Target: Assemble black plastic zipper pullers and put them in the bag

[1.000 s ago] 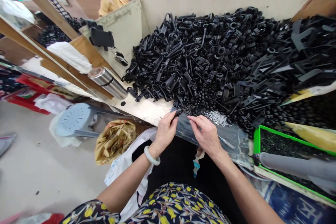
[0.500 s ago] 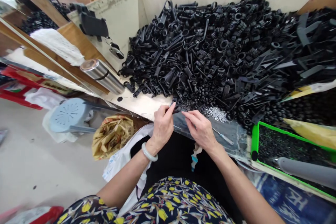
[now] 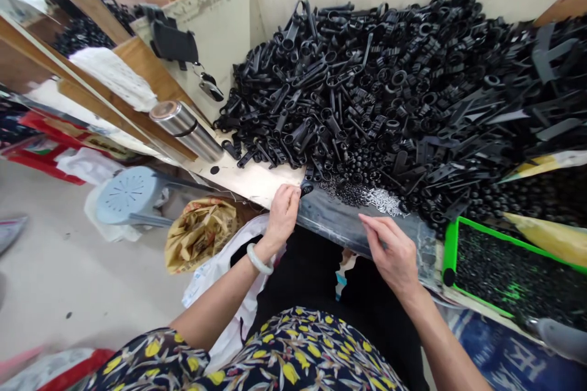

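My left hand [image 3: 282, 212] is closed round a small black plastic part [image 3: 306, 189], which sticks out past the fingertips above the front ledge. My right hand [image 3: 392, 252] is held apart from it over the grey work surface [image 3: 332, 215], thumb and forefinger close together. Whether something tiny sits between those fingertips I cannot make out. Just beyond that hand lies a little heap of silver screws [image 3: 384, 201]. Left of the screws are small dark pieces [image 3: 351, 193]. A large pile of black plastic parts [image 3: 339, 79] rises behind both hands.
A steel flask [image 3: 187, 130] stands on the left ledge, near a hanging key fob [image 3: 210, 86]. At the right is a green-rimmed tray [image 3: 452, 250] of small black pieces, with a grey cylinder [image 3: 562, 337] close by. A blue stool [image 3: 126, 194] and brown bag [image 3: 202, 235] are at lower left.
My right hand has moved right, away from my left hand, and now covers the screwdriver seen earlier. My left hand still holds the black part. The view has tilted down.
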Tool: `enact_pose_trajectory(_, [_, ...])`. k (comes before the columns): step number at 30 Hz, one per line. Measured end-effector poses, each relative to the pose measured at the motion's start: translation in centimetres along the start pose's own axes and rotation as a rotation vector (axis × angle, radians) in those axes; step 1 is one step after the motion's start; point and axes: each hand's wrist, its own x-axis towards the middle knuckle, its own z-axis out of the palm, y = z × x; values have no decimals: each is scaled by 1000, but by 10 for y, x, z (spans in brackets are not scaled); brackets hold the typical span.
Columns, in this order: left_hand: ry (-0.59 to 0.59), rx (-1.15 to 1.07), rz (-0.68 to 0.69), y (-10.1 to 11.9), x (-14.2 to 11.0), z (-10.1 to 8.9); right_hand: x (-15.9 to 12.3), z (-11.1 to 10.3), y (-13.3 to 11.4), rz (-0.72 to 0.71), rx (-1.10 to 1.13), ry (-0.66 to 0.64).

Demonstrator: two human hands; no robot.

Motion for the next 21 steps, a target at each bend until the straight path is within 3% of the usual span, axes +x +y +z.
enact_pose_trajectory(5, [-37, -612, -468, 25, 0, 0, 1, 7, -3, -12, 19, -35])
enact_pose_trajectory(8, [-68, -743, -556, 32, -3, -3, 8, 18, -8, -38, 33, -88])
enact_pose_trajectory(11, [-65, -604, -453, 31, -4, -9, 19, 26, -9, -13, -19, -127])
enact_pose_trajectory(16, [-137, 146, -53, 19, -7, -13, 36, 28, 2, 111, -112, -116])
enact_pose_trajectory(21, [-216, 497, 158, 8, -7, -8, 53, 35, 5, 35, -226, -179])
